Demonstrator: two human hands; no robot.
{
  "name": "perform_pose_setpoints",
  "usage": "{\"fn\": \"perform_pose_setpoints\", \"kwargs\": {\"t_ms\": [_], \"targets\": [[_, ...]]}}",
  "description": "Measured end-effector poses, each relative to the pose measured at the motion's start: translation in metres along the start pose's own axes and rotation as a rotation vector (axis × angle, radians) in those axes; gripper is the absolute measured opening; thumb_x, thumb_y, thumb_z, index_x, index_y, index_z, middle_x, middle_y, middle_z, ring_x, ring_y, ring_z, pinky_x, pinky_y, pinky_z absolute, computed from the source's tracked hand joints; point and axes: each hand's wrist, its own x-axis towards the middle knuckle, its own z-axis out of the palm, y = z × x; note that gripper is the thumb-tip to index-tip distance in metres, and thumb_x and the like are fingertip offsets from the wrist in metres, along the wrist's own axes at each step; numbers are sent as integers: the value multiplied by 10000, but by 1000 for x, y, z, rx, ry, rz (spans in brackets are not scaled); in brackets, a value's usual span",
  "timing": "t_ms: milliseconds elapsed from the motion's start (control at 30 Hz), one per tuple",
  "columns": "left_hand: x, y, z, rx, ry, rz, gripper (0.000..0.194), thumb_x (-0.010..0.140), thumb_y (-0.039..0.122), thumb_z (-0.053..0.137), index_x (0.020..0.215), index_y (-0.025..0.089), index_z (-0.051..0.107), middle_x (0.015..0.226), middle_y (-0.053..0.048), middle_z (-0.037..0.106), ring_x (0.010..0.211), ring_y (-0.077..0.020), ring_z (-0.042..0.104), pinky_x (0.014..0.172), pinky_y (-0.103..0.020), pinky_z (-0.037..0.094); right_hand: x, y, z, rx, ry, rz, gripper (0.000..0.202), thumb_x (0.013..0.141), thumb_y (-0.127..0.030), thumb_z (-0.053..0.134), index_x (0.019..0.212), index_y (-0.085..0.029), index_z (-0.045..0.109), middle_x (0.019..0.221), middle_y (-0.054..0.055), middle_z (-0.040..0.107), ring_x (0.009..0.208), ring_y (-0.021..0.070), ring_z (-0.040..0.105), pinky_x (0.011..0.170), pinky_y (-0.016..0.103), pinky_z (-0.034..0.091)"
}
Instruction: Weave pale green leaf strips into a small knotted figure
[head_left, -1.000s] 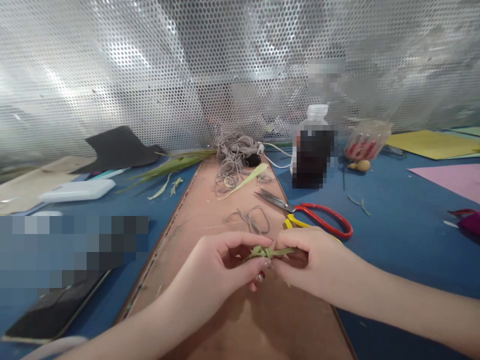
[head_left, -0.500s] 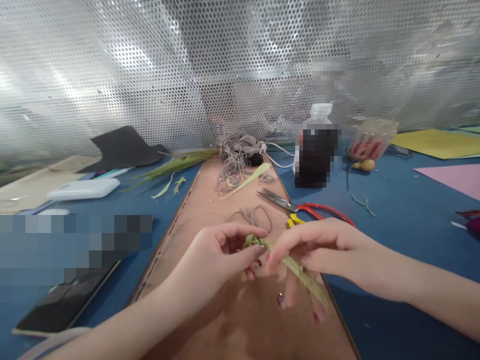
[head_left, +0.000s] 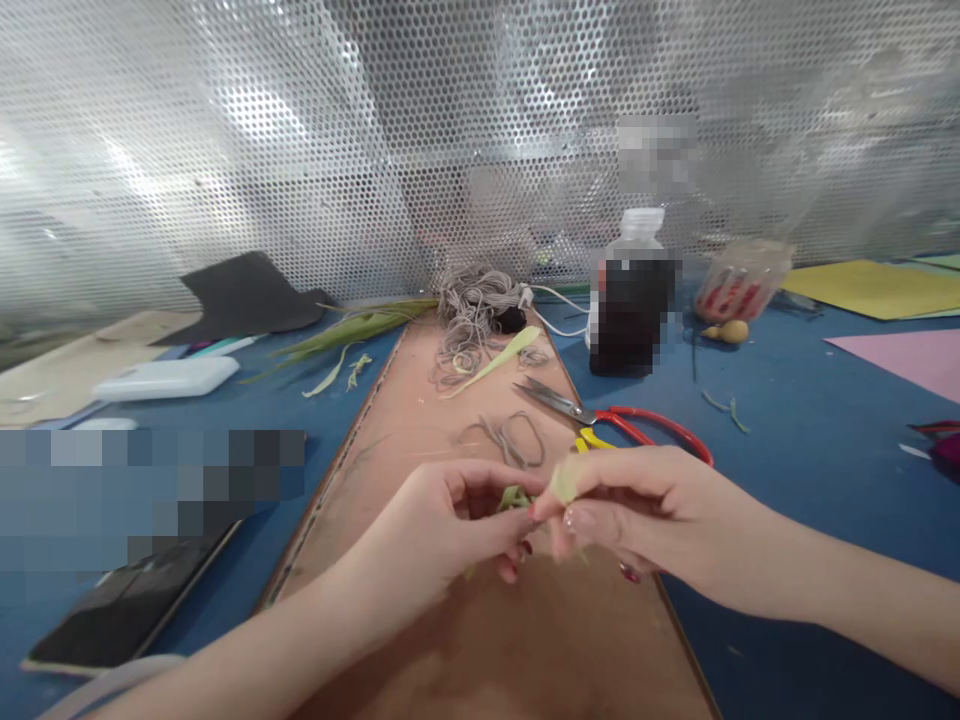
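Observation:
My left hand (head_left: 472, 520) is closed in a pinch on a small folded knot of green leaf strip (head_left: 515, 497). Right beside it, my right hand (head_left: 630, 510) has thumb and fingers closed on the pale end of the same strip, which lies over the index finger. The fingertips of both hands meet over the brown board (head_left: 480, 640), and they hide much of the strip. Just beyond the right hand lie scissors with red handles (head_left: 600, 412) and a yellow-handled tool (head_left: 589, 440), partly covered by that hand. A loop of grey cord (head_left: 517, 440) rests behind the knot.
Tangled grey cord (head_left: 476, 300) and a pale leaf strip (head_left: 499, 362) lie at the board's far end. A dark bottle (head_left: 630, 310), a clear tub (head_left: 746, 280) and a small gourd (head_left: 727, 332) stand right. Left are a phone (head_left: 135, 610), white case (head_left: 169, 378) and green leaves (head_left: 360, 325).
The strip's long end, which pointed down to the right, is now drawn up and over the right index finger. My right hand's spread fingers have curled in toward the left hand.

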Motion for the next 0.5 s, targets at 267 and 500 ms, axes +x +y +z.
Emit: {"fn": "perform_pose_setpoints", "kwargs": {"t_ms": [267,500], "targets": [[1,-8,0,-24,6,14,208,728,196,612,934,184,640,653,15,611,537,-82,545,539,-199,449,4,6,9,5,198,2,131,851,-272,438,811,-179,522,663,-19,594,392,30,428,347,148,328],[-1,-8,0,-54,24,-5,254,729,214,627,981,186,638,639,25,593,524,-66,537,528,-181,456,1,14,10,-642,419,-198,101,795,-156,469,823,-209,551,629,-29,566,487,78,465,474,202,368]]}}
